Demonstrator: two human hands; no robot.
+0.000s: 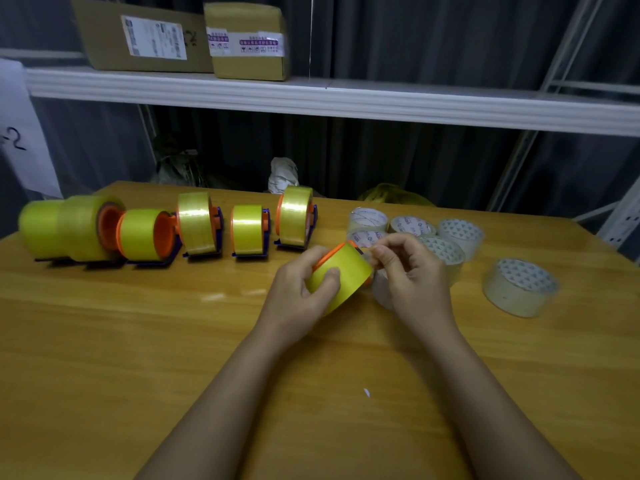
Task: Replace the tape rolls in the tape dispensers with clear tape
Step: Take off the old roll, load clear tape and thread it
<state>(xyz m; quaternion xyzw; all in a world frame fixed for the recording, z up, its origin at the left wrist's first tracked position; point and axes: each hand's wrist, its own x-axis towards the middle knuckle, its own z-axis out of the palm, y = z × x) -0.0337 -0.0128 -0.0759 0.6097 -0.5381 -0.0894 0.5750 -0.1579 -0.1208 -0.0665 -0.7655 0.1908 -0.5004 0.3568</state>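
Observation:
My left hand (pixel 304 289) grips a yellow tape roll on an orange-flanged dispenser (pixel 341 277), held tilted just above the wooden table (pixel 138 341). My right hand (pixel 412 271) pinches at the dispenser's right end with curled fingers; what it pinches is hidden. A clear roll (pixel 381 289) lies partly hidden under my right hand. Along the back left stands a row of several dispensers with yellow rolls (pixel 247 230). At the right lie several clear tape rolls (pixel 412 226), one apart from the others (pixel 521 287).
A white shelf (pixel 346 98) runs above the far edge of the table and carries two cardboard boxes (pixel 247 41). Bags and a white bundle (pixel 283 174) sit behind the table. A small white scrap (pixel 366 392) lies on the wood near my right forearm.

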